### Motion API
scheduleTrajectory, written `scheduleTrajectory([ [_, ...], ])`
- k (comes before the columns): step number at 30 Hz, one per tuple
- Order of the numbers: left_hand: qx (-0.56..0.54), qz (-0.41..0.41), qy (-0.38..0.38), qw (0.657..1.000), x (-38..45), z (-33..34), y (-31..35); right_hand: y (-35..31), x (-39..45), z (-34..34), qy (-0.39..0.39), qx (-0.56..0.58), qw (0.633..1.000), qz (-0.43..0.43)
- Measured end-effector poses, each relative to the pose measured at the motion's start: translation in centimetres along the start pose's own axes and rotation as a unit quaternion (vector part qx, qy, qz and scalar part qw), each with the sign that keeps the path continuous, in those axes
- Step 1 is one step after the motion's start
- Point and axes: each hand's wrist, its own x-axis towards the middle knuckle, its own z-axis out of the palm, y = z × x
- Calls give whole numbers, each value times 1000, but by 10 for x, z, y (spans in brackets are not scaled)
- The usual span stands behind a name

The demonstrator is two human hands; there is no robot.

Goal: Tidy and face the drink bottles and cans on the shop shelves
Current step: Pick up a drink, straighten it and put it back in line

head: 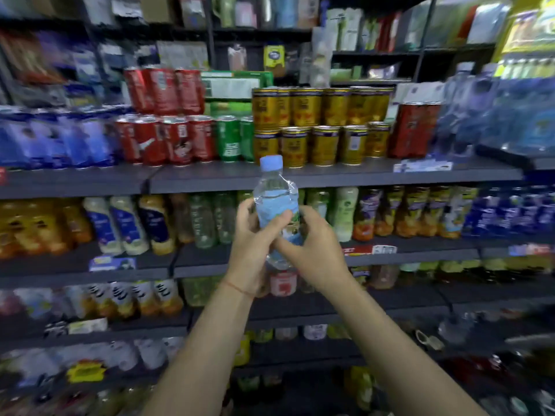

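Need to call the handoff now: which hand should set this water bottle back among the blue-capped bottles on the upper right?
Probably right. The right hand grips the water bottle on the side nearer the blue-capped bottles; the left hand would have to reach across.

No legible text on bottles (277, 205), cans (322, 145) or shelf tags (422, 166): all too blurred.

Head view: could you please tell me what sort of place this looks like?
Most likely a small shop's drinks aisle: stacked gold cans, red cans, and price tags on the shelf edge.
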Motion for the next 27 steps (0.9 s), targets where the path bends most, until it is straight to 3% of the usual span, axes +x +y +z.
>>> scheduleTrajectory([
  [5,9,-22,-108,994,34,143,-53,65,12,-137,139,22,989,41],
  [8,61,10,-111,992,53,218,-98,115,24,-214,206,8,977,63],
  [16,175,140,-179,958,117,431,-193,228,75,-418,249,-44,963,92],
  [20,225,231,-167,932,149,539,-218,264,110,-516,279,-75,952,99],
  [27,309,405,-116,852,161,696,-272,332,139,-672,355,-67,931,49],
])
